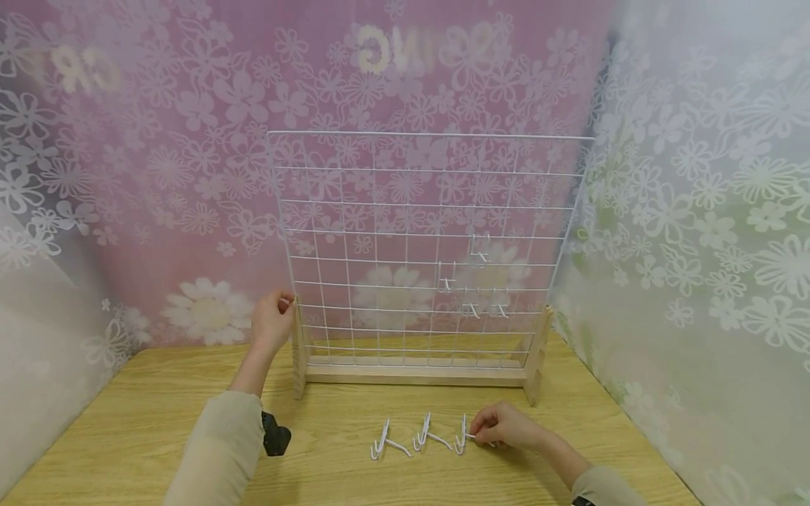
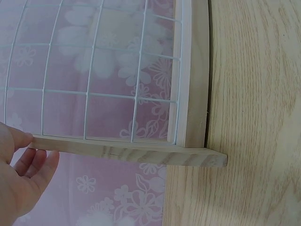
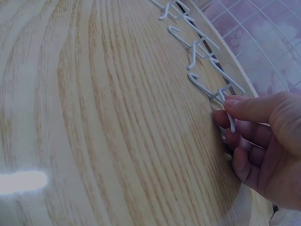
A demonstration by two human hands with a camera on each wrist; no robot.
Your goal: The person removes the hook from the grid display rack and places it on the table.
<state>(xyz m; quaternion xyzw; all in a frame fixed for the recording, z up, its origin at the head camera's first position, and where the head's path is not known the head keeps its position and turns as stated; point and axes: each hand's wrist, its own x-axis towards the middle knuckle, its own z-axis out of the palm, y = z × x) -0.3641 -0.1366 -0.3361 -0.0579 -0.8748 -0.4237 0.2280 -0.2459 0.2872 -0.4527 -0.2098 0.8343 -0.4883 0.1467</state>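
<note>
A white wire grid panel (image 1: 430, 134) stands upright in a wooden stand. My left hand (image 1: 272, 323) pinches the top end of the stand's left side post (image 1: 299, 358); in the left wrist view the thumb lies on one face of the wood and fingertips on the other. Down on the table, my right hand (image 1: 506, 427) grips the prong of a white wire hook (image 3: 202, 87) between thumb and fingers. Two similar hooks, a middle one (image 1: 427, 432) and a left one (image 1: 383, 441), lie in a row beside it.
Several white hooks hang on the grid's right half, one of them higher up (image 1: 481, 257). A wooden crossbar (image 1: 411, 377) joins the stand's side posts on the wood-grain table (image 1: 158, 400). Flowered curtains (image 1: 158, 176) surround the table at the back and sides.
</note>
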